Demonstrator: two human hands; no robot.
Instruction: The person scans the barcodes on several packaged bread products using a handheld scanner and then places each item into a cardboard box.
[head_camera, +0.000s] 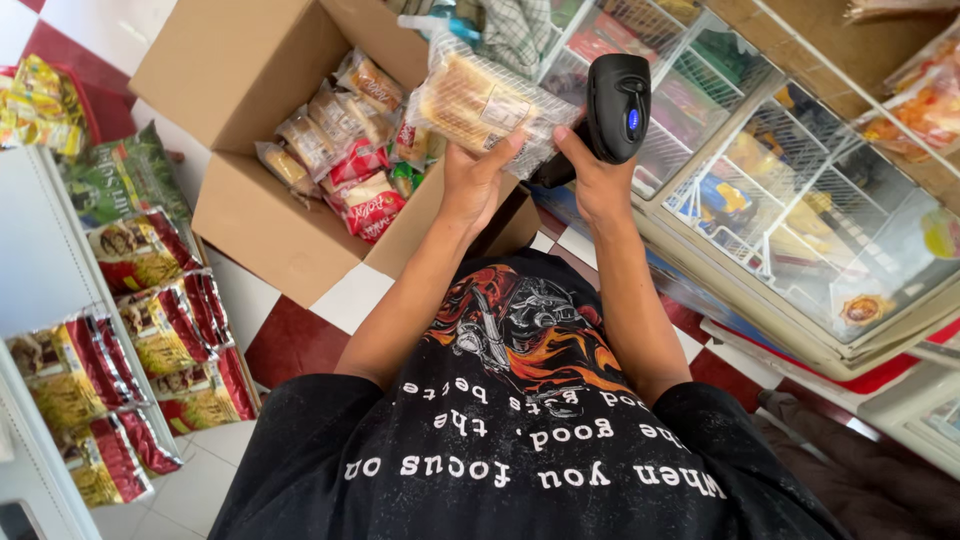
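Observation:
My left hand (472, 183) holds up a clear-wrapped bread loaf (478, 100) by its lower edge, above an open cardboard box (238, 70). My right hand (598, 180) grips a black handheld barcode scanner (618, 100) just right of the loaf, its head close to the wrapper. The two hands almost touch. Inside the box lie several more wrapped breads and red-and-white packets (345, 135).
A white shelf (35, 260) on the left carries rows of red and yellow snack bags (165, 330). A glass-topped chest freezer (800, 210) with wire baskets stands on the right. The floor has red and white tiles (300, 335).

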